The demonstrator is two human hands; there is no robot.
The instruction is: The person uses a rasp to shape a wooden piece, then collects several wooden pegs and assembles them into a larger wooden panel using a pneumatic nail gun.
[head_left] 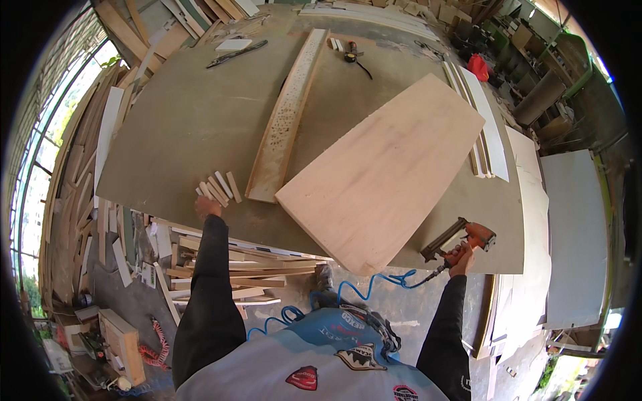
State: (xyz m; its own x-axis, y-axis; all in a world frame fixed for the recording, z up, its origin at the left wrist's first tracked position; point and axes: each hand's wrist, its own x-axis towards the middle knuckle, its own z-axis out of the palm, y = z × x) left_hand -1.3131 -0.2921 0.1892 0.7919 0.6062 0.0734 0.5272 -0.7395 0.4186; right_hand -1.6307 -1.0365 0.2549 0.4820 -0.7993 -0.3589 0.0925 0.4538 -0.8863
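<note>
My left hand is at the near left edge of the table, fingers closed around the near ends of small wood strips. Several such strips lie fanned out there, and one short strip lies slightly apart on the right. My right hand grips the handle of an orange and black pneumatic nail gun over the near right edge. A blue coiled air hose runs from the gun's handle past my front. Between my hands lies a wide pale wooden panel, set at a slant and overhanging the near edge.
A long narrow wooden piece with a speckled face lies left of the panel. The large brown tabletop also bears a tape measure, a dark slim tool and white strips. Offcuts are piled below the near edge.
</note>
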